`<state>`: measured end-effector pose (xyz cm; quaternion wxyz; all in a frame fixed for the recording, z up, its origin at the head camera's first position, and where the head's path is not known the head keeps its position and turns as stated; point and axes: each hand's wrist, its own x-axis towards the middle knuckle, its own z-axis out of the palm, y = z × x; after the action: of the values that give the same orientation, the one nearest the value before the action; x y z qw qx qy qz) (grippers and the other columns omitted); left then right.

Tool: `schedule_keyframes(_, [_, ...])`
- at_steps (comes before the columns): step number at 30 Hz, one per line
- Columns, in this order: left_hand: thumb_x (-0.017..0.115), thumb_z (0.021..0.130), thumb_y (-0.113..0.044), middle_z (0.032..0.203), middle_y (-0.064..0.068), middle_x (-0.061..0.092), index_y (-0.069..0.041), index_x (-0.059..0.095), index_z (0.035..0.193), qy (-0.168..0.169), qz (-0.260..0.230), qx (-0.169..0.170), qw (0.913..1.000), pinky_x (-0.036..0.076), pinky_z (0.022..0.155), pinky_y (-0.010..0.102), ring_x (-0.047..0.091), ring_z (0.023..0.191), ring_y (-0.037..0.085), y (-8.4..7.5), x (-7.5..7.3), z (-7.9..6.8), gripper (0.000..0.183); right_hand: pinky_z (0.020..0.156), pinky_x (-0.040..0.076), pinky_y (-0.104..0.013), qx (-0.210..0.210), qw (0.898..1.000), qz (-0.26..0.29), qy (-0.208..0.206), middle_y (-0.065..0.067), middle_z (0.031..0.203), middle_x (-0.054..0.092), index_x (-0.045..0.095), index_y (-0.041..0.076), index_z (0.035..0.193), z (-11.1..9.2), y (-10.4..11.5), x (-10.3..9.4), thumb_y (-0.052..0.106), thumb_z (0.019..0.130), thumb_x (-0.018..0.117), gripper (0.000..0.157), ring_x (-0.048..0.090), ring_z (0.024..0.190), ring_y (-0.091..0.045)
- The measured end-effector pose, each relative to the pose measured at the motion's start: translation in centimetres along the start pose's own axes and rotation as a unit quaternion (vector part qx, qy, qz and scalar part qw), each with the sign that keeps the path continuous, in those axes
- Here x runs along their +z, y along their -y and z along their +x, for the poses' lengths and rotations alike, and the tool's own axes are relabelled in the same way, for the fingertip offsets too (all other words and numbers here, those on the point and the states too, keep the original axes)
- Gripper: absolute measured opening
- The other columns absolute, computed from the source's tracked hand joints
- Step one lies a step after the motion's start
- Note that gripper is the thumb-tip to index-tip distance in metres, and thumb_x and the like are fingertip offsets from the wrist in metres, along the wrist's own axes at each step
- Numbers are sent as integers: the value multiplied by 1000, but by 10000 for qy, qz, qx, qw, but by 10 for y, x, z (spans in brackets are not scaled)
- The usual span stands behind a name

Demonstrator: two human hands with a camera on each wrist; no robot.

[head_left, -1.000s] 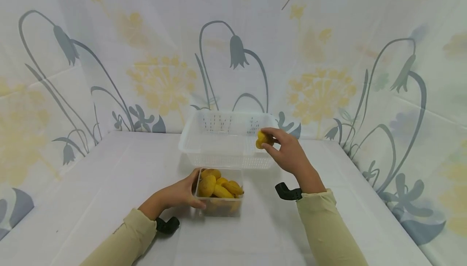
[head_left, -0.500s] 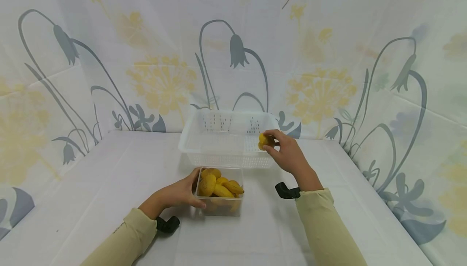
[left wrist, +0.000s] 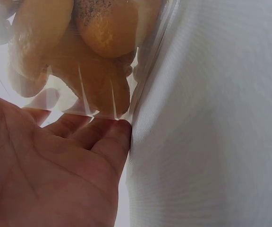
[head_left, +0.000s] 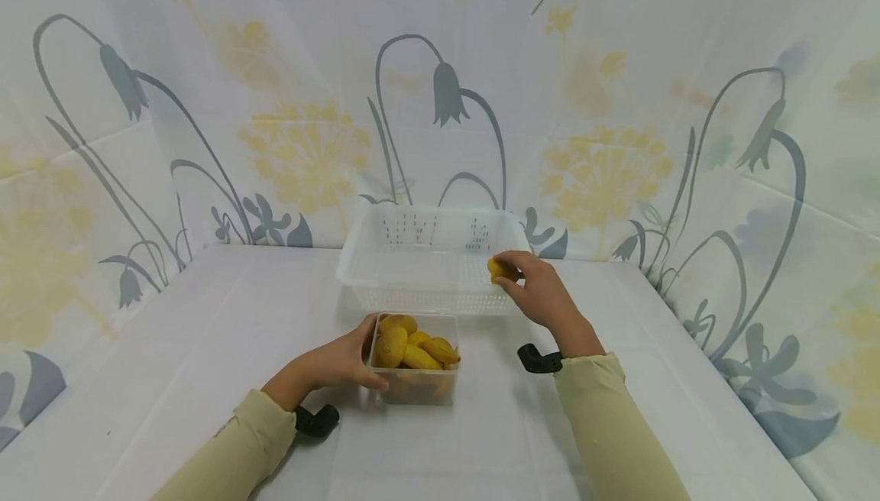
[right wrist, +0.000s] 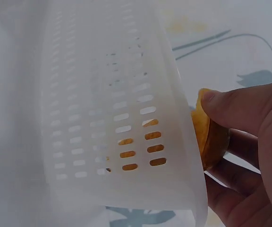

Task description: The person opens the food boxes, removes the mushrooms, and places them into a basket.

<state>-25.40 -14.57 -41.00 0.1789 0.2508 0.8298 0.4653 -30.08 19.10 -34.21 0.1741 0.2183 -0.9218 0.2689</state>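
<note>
In the head view my left hand (head_left: pixel 333 363) grips the left side of a clear plastic box (head_left: pixel 415 386), thumb at the front wall and fingers behind. Several yellow, mushroom-like pieces (head_left: pixel 421 357) fill the box; through its wall in the left wrist view, one piece (left wrist: pixel 107 28) shows dark specks. Between thumb and fingers, my right hand (head_left: pixel 546 291) pinches another yellow mushroom-like piece (right wrist: pixel 209 135) over the right end of a white slotted basket (head_left: pixel 399 298). The right wrist view shows that piece at the basket's rim, partly seen through its slots.
The basket stands behind the box, near the flowered cloth backdrop (head_left: pixel 440 157). White cloth (head_left: pixel 206 333) covers the table. A black wrist mount (head_left: pixel 316 421) sits on my left wrist and another black mount (head_left: pixel 539 359) on the right.
My right hand has lowered slightly with the yellow mushroom-like piece, further into the basket's right end. The left hand and the box have stayed in place.
</note>
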Motion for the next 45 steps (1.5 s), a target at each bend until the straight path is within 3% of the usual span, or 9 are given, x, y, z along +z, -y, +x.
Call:
schedule_keyframes(11, [84,59,-35,143,-6,25,-26,10,141,11,-69,42,10000,19,111,48,26,134,17,0,-1,1,110,89,46,-38,4,9997,-198,134,-1,122,55,55,16,121,0,-2,1,21,87,60,35,57,99,-19])
schedule_keyframes(18, [84,60,-33,144,-3,25,-22,9,142,49,-49,51,10000,18,111,50,25,134,20,1,-1,2,112,96,42,-44,240,9987,-278,364,-3,131,50,54,18,123,0,-2,0,25,90,56,34,51,115,-27])
schedule_keyframes(23, [84,60,-33,146,-3,22,-21,6,143,56,-83,11,9999,18,111,50,23,136,20,1,-1,1,114,97,41,-45,300,9979,-349,445,-4,133,49,54,18,122,0,0,-2,26,91,55,33,50,118,-28])
schedule_keyframes(34, [84,60,-34,147,-4,18,-27,4,143,25,-21,10,10000,17,112,49,20,137,20,-1,-1,1,115,98,40,-44,185,9984,-325,429,-3,127,54,57,20,118,-1,12,-4,27,90,56,28,49,119,-25])
schedule_keyframes(45, [83,61,-34,145,-3,22,-21,8,143,28,79,32,10000,19,111,50,23,135,20,1,-1,2,112,96,42,-43,-242,9982,-212,508,-2,123,56,59,19,115,-1,33,-8,28,89,58,28,50,117,-24])
